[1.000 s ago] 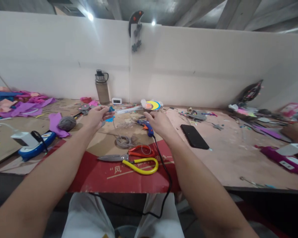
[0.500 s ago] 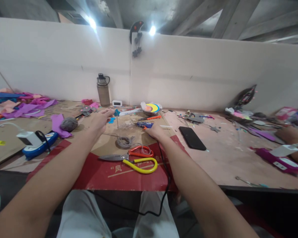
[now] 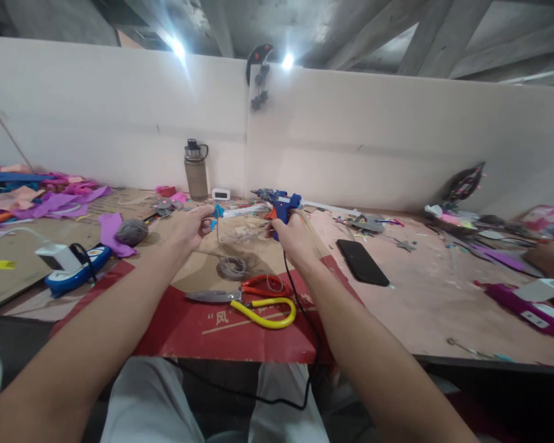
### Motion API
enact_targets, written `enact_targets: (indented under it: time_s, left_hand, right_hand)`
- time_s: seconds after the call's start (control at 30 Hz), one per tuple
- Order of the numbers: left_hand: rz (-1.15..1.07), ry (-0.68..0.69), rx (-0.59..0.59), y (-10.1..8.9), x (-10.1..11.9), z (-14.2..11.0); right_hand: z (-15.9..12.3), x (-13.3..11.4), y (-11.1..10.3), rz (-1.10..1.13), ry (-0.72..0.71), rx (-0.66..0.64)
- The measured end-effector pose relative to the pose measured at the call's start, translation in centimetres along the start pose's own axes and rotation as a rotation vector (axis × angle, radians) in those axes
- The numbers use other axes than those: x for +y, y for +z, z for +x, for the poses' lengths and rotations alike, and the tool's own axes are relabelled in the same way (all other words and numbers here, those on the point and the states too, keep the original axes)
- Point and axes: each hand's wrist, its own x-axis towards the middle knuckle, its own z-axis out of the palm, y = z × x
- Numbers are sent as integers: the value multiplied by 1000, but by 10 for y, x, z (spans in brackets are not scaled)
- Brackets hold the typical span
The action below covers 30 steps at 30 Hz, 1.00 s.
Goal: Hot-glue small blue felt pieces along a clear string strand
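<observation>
Purple, pink and blue scraps (image 3: pixel 64 200) are lying in a limp, overlapping heap at the far left of the desk (image 3: pixel 425 301), and a round, fuzzy yarn ball (image 3: pixel 132 232) in grey is resting beside a flat purple strip (image 3: pixel 111 235). Next along, I am stretching my left hand (image 3: pixel 194 225) forward and pinching a small turquoise star (image 3: pixel 218 211) above the desk. A thin cord (image 3: pixel 218 235) is hanging from it toward a loose grey coil (image 3: pixel 232 267). Nearer me, scissors (image 3: pixel 268 323) with metal blades and smooth red and yellow loop handles are lying on a printed red and brown board (image 3: pixel 175 335). I am wrapping my right hand (image 3: pixel 292 232) around the handle of a hard blue plastic glue gun (image 3: pixel 282 206), holding it raised, its nozzle pointing left, apart from the star, with a black cable (image 3: pixel 292 280) trailing below. Further right, a flat black phone (image 3: pixel 362 263) is lying near a little grey star (image 3: pixel 405 245). At the right edge, another person's hand (image 3: pixel 551 256) is showing, too blurred for me to tell its grip.
</observation>
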Motion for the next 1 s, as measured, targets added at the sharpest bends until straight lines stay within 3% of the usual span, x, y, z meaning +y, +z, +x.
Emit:
enact_targets:
  time_s: [0.1,0.33,0.6,1.0]
  left_hand:
    - [-25,-10,-19,2,0,-2]
    - [-26,16,-29,9,3,-11]
    - [5,33,-15,13,6,-17]
    - [-9,39,-58,17,9,-24]
  right_hand:
    - [-12,-9,8,142,-123,-80]
    - [-34,-14,15,68,-213,-228]
    - [-34,-3,14,-85,-324,-271]
    - [-30,5,13,-206,-339,-244]
